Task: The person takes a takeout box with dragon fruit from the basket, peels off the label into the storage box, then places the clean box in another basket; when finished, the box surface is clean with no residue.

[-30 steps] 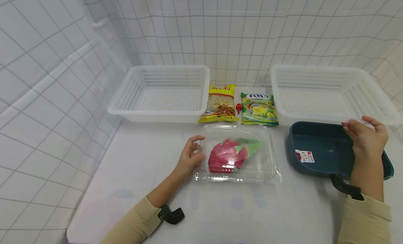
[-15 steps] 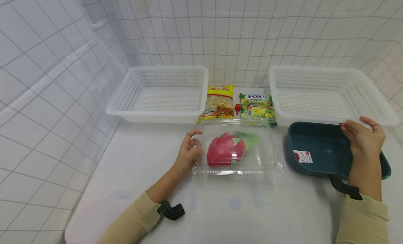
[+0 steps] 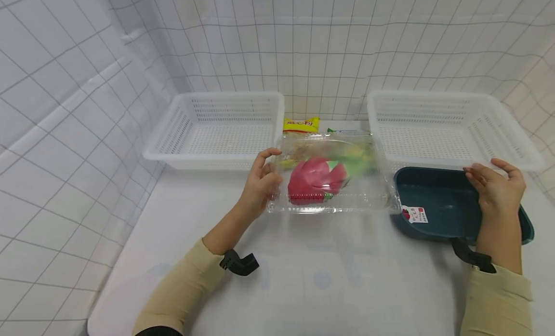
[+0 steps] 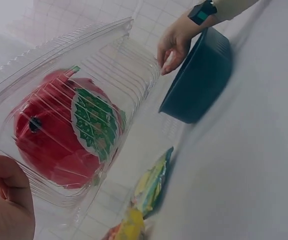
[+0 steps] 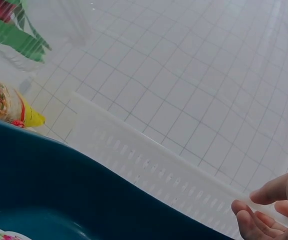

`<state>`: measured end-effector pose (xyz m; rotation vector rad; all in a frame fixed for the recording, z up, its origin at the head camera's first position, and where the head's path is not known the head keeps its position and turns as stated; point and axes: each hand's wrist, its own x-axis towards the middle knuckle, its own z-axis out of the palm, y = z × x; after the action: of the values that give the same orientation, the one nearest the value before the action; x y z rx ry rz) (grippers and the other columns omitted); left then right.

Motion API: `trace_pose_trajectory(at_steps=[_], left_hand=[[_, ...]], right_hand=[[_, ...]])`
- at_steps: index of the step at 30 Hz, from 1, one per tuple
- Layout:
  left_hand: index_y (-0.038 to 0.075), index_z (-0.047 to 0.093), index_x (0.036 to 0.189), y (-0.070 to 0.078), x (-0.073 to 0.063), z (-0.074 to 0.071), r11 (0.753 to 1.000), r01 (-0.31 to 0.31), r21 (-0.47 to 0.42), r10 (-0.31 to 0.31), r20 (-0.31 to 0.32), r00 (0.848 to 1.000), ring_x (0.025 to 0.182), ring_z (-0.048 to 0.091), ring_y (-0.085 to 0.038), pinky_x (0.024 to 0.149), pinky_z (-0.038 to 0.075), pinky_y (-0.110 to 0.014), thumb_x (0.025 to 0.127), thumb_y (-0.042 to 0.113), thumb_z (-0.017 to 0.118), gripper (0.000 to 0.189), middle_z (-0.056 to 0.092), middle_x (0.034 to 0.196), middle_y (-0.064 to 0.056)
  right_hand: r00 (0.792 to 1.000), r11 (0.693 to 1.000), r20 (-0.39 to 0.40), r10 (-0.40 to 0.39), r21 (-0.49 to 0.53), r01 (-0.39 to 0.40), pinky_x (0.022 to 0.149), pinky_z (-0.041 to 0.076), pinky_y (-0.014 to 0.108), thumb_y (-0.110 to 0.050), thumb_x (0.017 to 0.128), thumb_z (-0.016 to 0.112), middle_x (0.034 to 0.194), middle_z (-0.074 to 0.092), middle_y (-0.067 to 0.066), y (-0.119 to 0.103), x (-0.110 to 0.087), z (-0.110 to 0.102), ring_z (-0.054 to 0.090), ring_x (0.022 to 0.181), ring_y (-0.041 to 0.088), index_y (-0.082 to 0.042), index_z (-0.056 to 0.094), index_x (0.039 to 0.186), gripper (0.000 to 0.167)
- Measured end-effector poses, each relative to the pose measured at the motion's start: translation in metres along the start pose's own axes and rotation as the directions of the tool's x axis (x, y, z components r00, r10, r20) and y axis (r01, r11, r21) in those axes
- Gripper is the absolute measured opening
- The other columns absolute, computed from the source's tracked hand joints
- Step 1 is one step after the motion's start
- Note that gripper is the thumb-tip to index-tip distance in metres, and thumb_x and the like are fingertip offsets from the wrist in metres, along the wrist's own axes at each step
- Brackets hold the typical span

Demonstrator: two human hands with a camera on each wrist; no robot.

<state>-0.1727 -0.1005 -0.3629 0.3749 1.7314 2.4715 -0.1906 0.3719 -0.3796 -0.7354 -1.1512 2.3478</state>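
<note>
My left hand grips the left edge of a clear plastic clamshell box, which hangs above the table. Inside lies a red and green dragon fruit; the left wrist view shows it from below through ribbed plastic. My right hand hovers at the far rim of a dark blue basin, fingers loosely bent. Nothing shows between its thumb and fingers in the right wrist view. Behind the box, a yellow noodle packet and a green candy bag are partly covered.
Two white perforated baskets stand at the back: a left basket and a right basket. The basin stands just in front of the right one. A gridded cloth hangs behind and on the left. White tabletop stretches along the front.
My left hand has raised the box off the table and moved it away from me, covering much of both packets. My right hand has stayed by the basin's rim.
</note>
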Motion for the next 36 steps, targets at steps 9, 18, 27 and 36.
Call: trace_pose_trajectory(at_steps=[9, 18, 27, 36], left_hand=[[0.02, 0.046, 0.123, 0.011, 0.029, 0.023, 0.999, 0.007, -0.047, -0.004, 0.067, 0.998, 0.055, 0.041, -0.008, 0.042, 0.032, -0.015, 0.083, -0.001, 0.051, 0.046, 0.047, 0.091, -0.009], [0.019, 0.046, 0.124, 0.016, 0.057, 0.041, 0.997, -0.017, -0.078, 0.025, 0.105, 0.994, 0.058, 0.042, -0.01, 0.044, 0.033, -0.017, 0.085, 0.0, 0.05, 0.044, 0.051, 0.096, -0.01], [0.019, 0.049, 0.122, 0.022, 0.08, 0.059, 0.993, -0.041, -0.112, 0.055, 0.129, 0.99, 0.049, 0.032, -0.009, 0.042, 0.028, -0.017, 0.085, -0.001, 0.05, 0.042, 0.04, 0.069, -0.002], [0.018, 0.049, 0.123, 0.019, 0.099, 0.076, 0.988, -0.055, -0.143, 0.078, 0.156, 0.985, 0.046, 0.033, -0.01, 0.042, 0.031, -0.017, 0.09, -0.002, 0.049, 0.038, 0.041, 0.068, -0.002]], right_hand=[[1.0, 1.0, 0.0, 0.014, -0.001, -0.014, 0.051, 0.056, 0.029, 0.022, 0.076, 0.068, 0.078, 0.059, 0.01, -0.002, -0.009, 0.005, 0.068, 0.055, 0.023, -0.012, 0.04, 0.109, 0.056], [1.0, 1.0, -0.001, 0.018, -0.008, -0.018, 0.052, 0.056, 0.028, 0.021, 0.075, 0.07, 0.078, 0.061, 0.01, -0.001, -0.008, 0.004, 0.068, 0.056, 0.023, -0.013, 0.041, 0.111, 0.057], [1.0, 1.0, 0.019, 0.014, 0.01, -0.014, 0.05, 0.056, 0.029, 0.023, 0.076, 0.068, 0.066, 0.06, 0.013, -0.001, -0.009, 0.005, 0.067, 0.053, 0.024, -0.011, 0.04, 0.109, 0.055], [1.0, 1.0, 0.03, 0.001, 0.005, -0.002, 0.051, 0.056, 0.029, 0.02, 0.077, 0.068, 0.064, 0.063, 0.012, 0.002, -0.011, 0.007, 0.068, 0.054, 0.023, -0.011, 0.04, 0.109, 0.053]])
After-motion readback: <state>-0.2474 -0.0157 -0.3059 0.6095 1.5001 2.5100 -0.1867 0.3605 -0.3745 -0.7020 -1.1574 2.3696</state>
